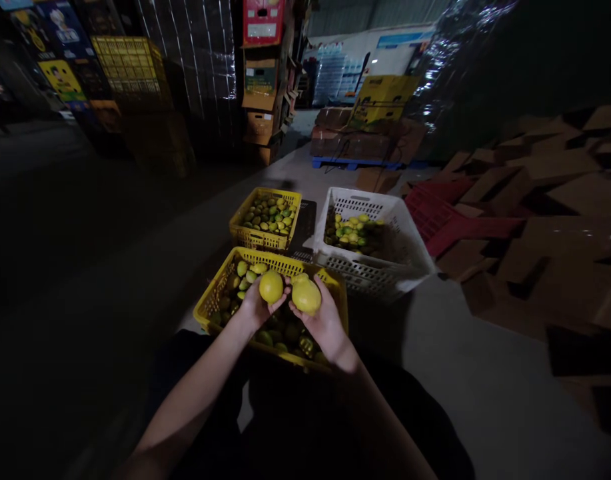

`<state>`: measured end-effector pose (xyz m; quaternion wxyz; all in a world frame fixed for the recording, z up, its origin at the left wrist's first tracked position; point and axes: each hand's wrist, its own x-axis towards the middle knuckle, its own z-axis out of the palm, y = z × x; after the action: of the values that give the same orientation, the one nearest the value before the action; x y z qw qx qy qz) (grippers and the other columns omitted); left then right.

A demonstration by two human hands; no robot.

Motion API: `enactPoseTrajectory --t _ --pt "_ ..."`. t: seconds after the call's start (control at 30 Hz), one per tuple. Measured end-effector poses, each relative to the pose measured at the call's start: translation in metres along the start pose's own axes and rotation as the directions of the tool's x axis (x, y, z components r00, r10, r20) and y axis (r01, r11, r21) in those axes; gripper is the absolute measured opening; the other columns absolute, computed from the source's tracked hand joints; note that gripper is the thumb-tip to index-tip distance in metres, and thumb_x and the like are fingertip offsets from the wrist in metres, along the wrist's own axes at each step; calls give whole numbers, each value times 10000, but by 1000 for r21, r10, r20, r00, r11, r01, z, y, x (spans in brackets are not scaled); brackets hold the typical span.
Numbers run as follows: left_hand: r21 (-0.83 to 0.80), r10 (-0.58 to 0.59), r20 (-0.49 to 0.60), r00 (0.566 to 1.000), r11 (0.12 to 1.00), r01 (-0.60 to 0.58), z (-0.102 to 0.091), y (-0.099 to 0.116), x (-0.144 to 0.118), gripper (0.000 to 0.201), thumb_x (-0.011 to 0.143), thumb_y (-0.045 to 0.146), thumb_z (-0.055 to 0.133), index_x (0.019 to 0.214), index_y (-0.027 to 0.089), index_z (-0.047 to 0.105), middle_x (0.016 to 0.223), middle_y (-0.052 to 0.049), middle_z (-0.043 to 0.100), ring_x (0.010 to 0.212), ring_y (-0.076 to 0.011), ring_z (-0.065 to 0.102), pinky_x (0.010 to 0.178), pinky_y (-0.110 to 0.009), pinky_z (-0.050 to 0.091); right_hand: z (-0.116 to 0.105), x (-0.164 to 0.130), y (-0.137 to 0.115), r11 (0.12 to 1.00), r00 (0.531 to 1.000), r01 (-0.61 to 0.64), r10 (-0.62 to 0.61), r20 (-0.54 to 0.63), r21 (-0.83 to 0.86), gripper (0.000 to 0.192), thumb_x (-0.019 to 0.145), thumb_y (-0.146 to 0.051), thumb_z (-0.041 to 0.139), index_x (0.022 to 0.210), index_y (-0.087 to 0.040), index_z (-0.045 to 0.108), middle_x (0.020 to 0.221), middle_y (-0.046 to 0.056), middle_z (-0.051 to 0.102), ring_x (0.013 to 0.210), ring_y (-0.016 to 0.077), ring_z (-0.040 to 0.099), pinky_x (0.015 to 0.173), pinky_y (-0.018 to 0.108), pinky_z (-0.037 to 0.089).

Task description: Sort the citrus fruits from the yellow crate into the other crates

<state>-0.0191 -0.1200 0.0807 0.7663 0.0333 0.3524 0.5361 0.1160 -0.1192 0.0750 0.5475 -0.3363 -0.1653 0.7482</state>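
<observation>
Cupped around a round yellow lemon (271,287) is my left hand (255,308). My right hand (328,325) holds another yellow lemon (306,295), larger and knobbly at its upper end. Both hands are side by side above a yellow slotted crate (212,293), their fingertips close together. Inside that crate lie green and yellow lemons (242,269), partly hidden by my hands and deep shadow. Behind it stands a second yellow crate (240,235) with more green-yellow lemons (270,215). To its right, a white crate (408,247) has several yellow and green lemons (352,230) at its far left.
Flattened cardboard boxes (570,267) and a red plastic crate (438,210) are heaped on the right. Farther back, boxes sit on a blue pallet (355,163). Stacked cartons (260,87) and a yellow crate (130,67) rise at the back left.
</observation>
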Motion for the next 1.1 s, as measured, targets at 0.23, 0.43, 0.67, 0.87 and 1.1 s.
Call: enactPoseTrajectory --t 0.23,0.43,0.67,0.87,1.1 --pt "24 22 -33 999 999 -22 0 1 0 216 895 326 608 878 111 616 632 -30 649 493 -111 629 476 -174 542 5 -7 -6 998 995 -57 57 -86 12 106 792 -303 659 741 -215 631 619 -19 691 504 151 640 443 246 519" --pt "-60 -4 -4 1000 998 4 -2 3 2 349 997 312 353 1024 102 631 696 -70 684 515 -132 643 470 -207 551 4 -2 -3 993 986 -116 116 -122 12 285 925 -290 450 753 -182 650 585 28 689 463 153 625 466 259 543" --pt "-122 -70 -120 990 991 55 0 5 6 337 994 379 407 1034 98 589 678 -51 634 552 -103 630 489 -129 530 -2 2 -1 988 987 -137 143 -79 74 216 928 -278 484 843 -165 647 729 73 745 662 176 709 600 251 609" --pt "29 -50 -18 999 998 50 -4 -1 11 411 989 449 421 952 82 601 636 -55 601 493 -92 565 491 -159 517 -3 7 3 988 993 -110 114 -24 106 153 899 -302 574 842 -182 652 753 53 747 677 174 709 656 273 615" --pt "67 202 411 889 966 -251 -9 -3 2 426 748 251 788 1130 191 606 912 -29 682 722 -124 653 640 -202 513 -1 1 0 991 995 -59 48 93 119 246 881 -401 625 749 -197 662 669 6 724 593 149 681 549 244 573"
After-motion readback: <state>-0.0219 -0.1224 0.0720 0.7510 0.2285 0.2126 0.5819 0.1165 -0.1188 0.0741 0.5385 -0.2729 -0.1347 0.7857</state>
